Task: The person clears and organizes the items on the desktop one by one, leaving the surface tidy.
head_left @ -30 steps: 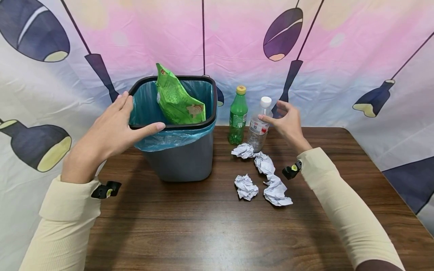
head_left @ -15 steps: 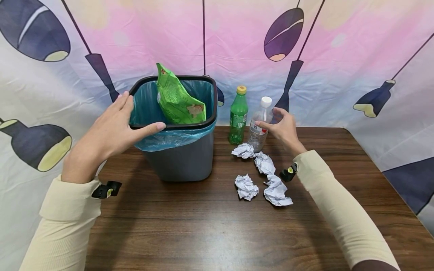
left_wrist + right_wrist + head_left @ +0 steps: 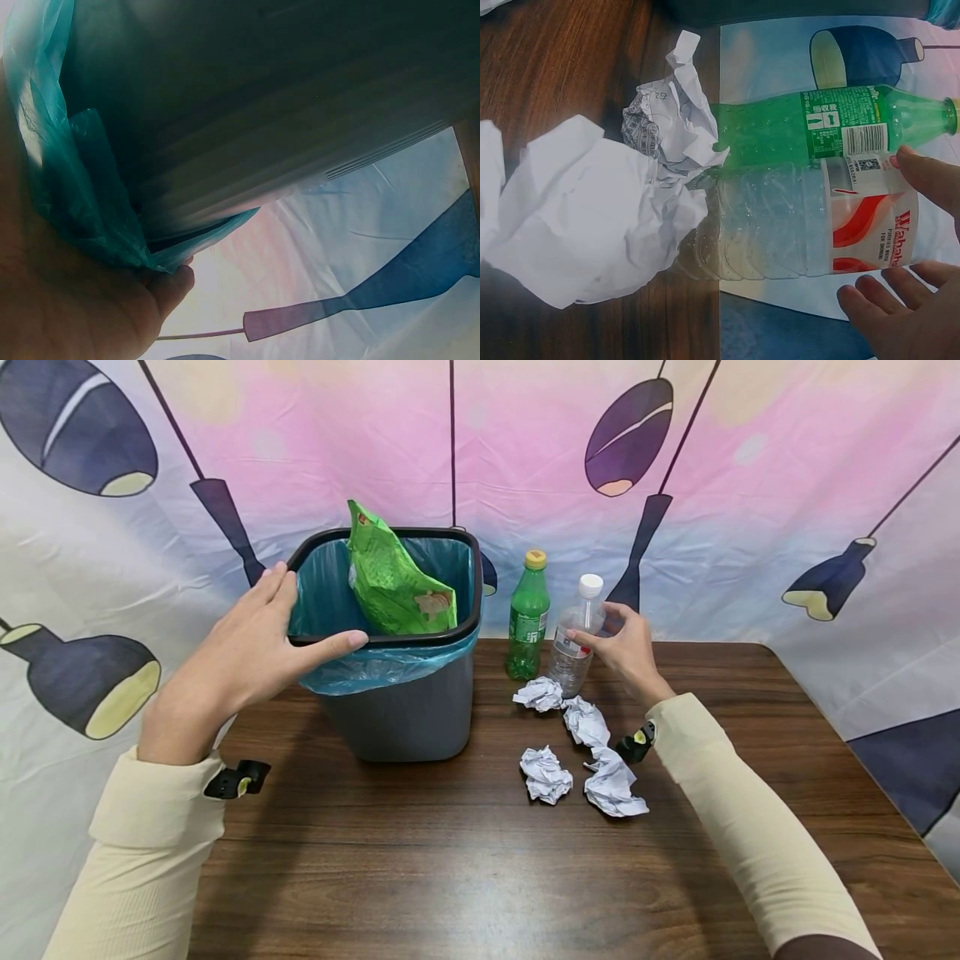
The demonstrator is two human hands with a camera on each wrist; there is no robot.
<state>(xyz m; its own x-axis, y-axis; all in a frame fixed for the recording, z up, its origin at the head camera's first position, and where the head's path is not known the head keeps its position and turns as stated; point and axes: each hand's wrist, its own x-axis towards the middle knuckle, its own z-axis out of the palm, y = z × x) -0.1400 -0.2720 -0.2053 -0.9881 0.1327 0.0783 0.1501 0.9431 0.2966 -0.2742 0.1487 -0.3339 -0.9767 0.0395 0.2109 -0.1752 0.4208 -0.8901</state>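
My left hand (image 3: 232, 664) rests at the near left corner of a grey bin (image 3: 405, 718), its thumb straight along the black rim and its fingers straight along the left side. Blue liner film (image 3: 94, 195) lies against that palm in the left wrist view. My right hand (image 3: 628, 652) holds a clear plastic bottle (image 3: 570, 670) with a white cap, which stands upright. In the right wrist view the thumb is on one side of its red and white label (image 3: 870, 225), the fingertips on the other. A green bottle (image 3: 528, 627) with a yellow cap stands beside it.
A green snack bag (image 3: 397, 581) sticks up out of the lined bin. Several crumpled paper balls (image 3: 545, 775) lie in front of the bottles on the brown wooden table (image 3: 420, 852). A printed cloth (image 3: 525, 460) hangs behind the table.
My right hand has moved slightly left and down, and its thumb and fingers have come in around the clear bottle. My left hand and the bin stay in place.
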